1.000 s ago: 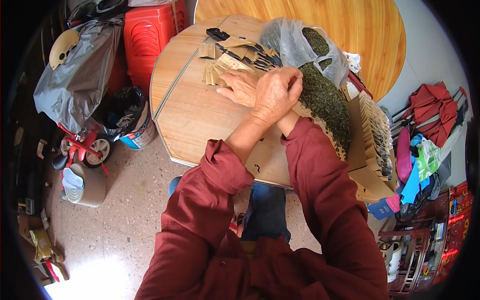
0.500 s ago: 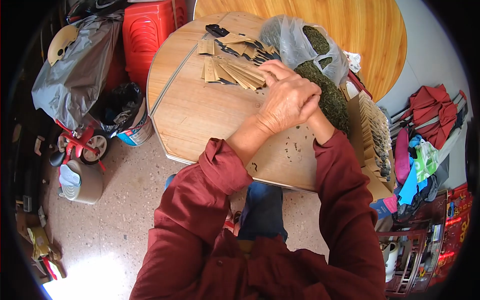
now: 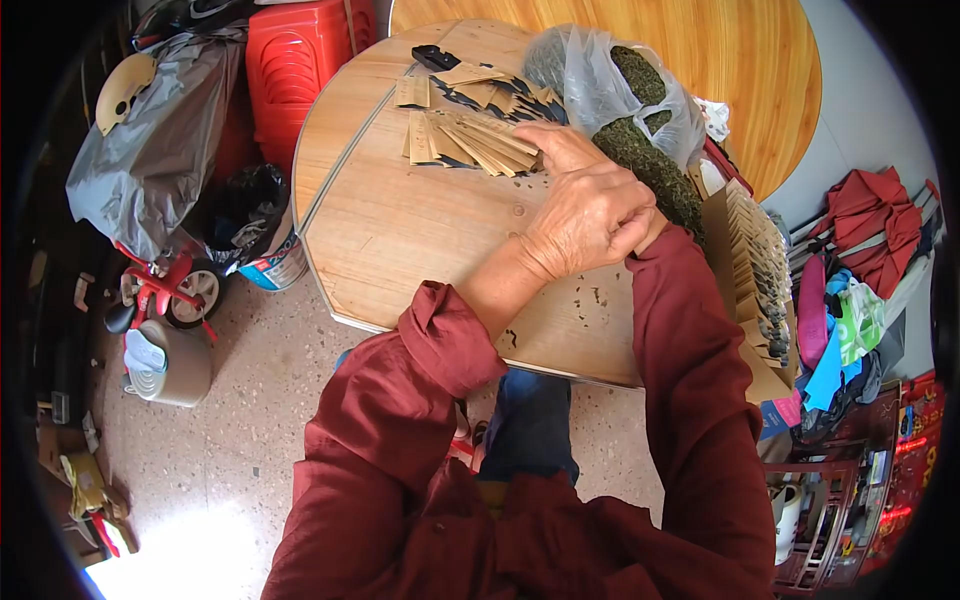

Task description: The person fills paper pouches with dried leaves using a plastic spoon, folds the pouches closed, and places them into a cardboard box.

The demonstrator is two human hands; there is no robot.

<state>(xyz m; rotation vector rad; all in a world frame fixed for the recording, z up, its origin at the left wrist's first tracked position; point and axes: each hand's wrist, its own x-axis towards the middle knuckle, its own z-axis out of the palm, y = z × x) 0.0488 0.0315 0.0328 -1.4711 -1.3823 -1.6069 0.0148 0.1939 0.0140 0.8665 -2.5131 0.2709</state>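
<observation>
My left hand (image 3: 588, 215) crosses over my right wrist. Its fingers are closed at the cuff of my dark red right sleeve (image 3: 662, 248). Behind it, my right hand (image 3: 562, 148) is partly hidden; the visible fingers stretch left and seem to hold nothing. Just left of those fingertips lies a fanned pile of brown paper packets (image 3: 480, 142) with dark ends. Dark green dried leaves (image 3: 655, 175) spill from a clear plastic bag (image 3: 590, 75) beside my right hand.
Crumbs of leaf (image 3: 590, 296) dot the wooden table (image 3: 400, 235). To the right, a cardboard box (image 3: 765, 380) holds rows of packets. A black object (image 3: 433, 58) sits at the table's back. Red stools (image 3: 305, 75) and a lined bucket (image 3: 275, 265) stand to the left.
The right cuff now sits closer to my left hand, covering wrist that was bare. My left hand has shifted slightly down and right along the right arm. The packets have stayed put.
</observation>
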